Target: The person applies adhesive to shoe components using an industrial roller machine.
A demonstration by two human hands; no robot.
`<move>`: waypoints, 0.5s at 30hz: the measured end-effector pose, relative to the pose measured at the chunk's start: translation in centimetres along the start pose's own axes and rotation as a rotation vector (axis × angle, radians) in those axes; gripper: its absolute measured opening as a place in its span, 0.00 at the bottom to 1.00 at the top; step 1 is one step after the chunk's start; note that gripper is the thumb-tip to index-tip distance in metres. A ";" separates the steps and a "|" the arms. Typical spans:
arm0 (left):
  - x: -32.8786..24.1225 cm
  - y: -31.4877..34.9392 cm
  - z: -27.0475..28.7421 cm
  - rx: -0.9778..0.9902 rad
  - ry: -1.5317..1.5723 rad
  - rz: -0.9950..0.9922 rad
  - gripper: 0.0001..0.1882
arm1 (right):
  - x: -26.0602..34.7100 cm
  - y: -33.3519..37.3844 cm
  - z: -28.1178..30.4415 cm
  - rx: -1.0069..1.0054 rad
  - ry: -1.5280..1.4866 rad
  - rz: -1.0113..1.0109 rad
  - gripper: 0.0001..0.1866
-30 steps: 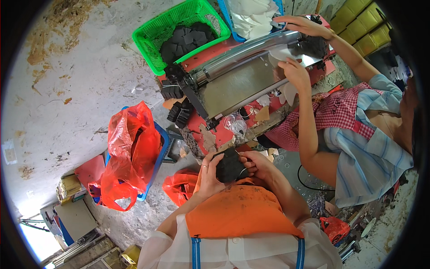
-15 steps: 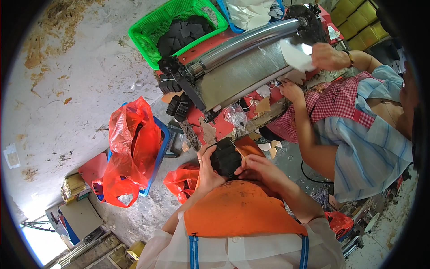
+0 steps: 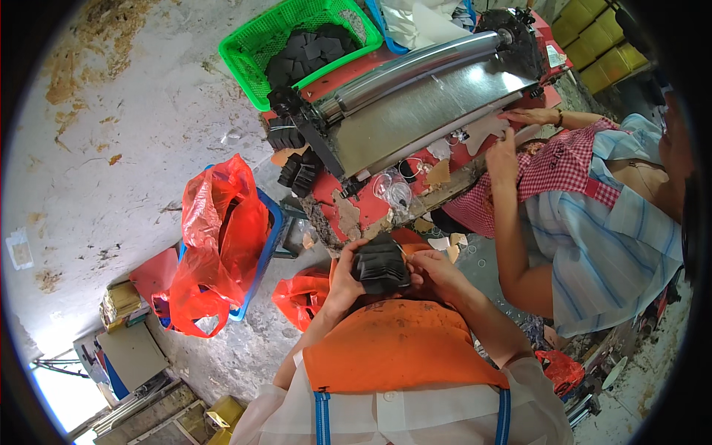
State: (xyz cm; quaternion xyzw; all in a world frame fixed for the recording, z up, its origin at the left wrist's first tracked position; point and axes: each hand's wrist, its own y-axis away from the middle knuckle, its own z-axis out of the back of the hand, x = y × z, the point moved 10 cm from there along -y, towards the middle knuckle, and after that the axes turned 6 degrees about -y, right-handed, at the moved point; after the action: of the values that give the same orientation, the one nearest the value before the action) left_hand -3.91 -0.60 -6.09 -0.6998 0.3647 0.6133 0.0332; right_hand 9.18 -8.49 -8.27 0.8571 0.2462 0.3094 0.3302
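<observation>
A bundle of black, soft-looking flat pieces (image 3: pixel 380 268) is in front of me, above my orange apron (image 3: pixel 400 341). My left hand (image 3: pixel 345 278) is closed round the bundle's left side, thumb and fingers pressing it. At the bundle's right edge my right hand (image 3: pixel 434 273) has its fingers pinched together on a thin tan band, which looks like a rubber band. Only a short piece of the band shows, and the fingertips partly hide it. Farther off, similar black bundles (image 3: pixel 299 173) lie at the left end of a roller machine (image 3: pixel 415 111).
A co-worker's hands (image 3: pixel 504 152) hold a pale flat piece at the machine's front right. A green basket (image 3: pixel 245 74) of black pieces stands behind it. To my left, a red plastic bag (image 3: pixel 215 245) fills a blue crate (image 3: pixel 271 237). Scraps litter the red tabletop (image 3: pixel 326 204).
The bundle has tilted in my hands, showing its layered edges, and my right hand has moved slightly right. The co-worker has lowered the pale piece from the machine's plate to its front edge.
</observation>
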 end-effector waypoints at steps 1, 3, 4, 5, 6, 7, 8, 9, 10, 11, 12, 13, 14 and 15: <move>0.5 0.0 -0.4 0.040 0.025 0.073 0.49 | -0.1 -0.3 0.4 -0.020 0.066 0.013 0.13; -2.0 0.6 -0.1 -0.044 -0.317 -0.141 0.50 | 0.3 -1.1 1.0 -0.077 0.073 0.080 0.13; -3.8 1.1 -0.1 -0.130 -0.531 -0.289 0.51 | 0.5 -1.5 1.6 -0.146 0.060 0.089 0.14; -5.6 1.9 -0.4 -0.220 -0.745 -0.437 0.51 | 0.6 -2.0 1.0 -0.100 0.035 0.110 0.13; -6.2 2.3 -0.4 -0.255 -0.723 -0.478 0.51 | 0.7 -2.4 0.7 -0.101 -0.005 0.117 0.12; -6.8 2.6 -0.3 -0.288 -0.703 -0.521 0.51 | 0.7 -2.7 0.1 -0.073 -0.047 0.109 0.12; -7.3 2.8 -0.4 -0.304 -0.682 -0.563 0.51 | 0.8 -3.0 0.0 -0.088 -0.090 0.114 0.12; -7.3 2.7 -0.4 -0.297 -0.679 -0.566 0.51 | 0.7 -3.2 -0.5 -0.077 -0.131 0.098 0.13; -7.3 2.5 -0.5 -0.276 -0.675 -0.567 0.50 | 0.4 -3.4 -0.7 -0.092 -0.205 0.063 0.14; -7.1 2.4 -0.1 -0.297 -0.640 -0.549 0.50 | 0.4 -3.5 -1.1 -0.082 -0.126 0.056 0.14; -6.5 1.9 0.3 -0.275 -0.555 -0.486 0.49 | 0.3 -3.6 -1.1 -0.098 -0.080 0.034 0.14; -5.6 1.4 1.0 -0.284 -0.443 -0.403 0.49 | -0.2 -3.6 -1.2 -0.097 -0.074 -0.025 0.14; -4.4 0.9 1.6 -0.276 -0.331 -0.278 0.49 | 1.2 -3.6 -1.2 -0.092 0.082 0.107 0.14; -3.8 0.6 1.9 -0.244 -0.124 -0.233 0.49 | 2.2 -3.6 -1.5 -0.069 0.201 0.198 0.14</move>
State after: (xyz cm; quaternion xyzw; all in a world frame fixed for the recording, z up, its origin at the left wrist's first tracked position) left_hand -5.71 1.65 -3.00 -0.6969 0.2015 0.6870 0.0415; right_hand 8.85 -4.13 -9.17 0.8300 0.1813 0.4331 0.3011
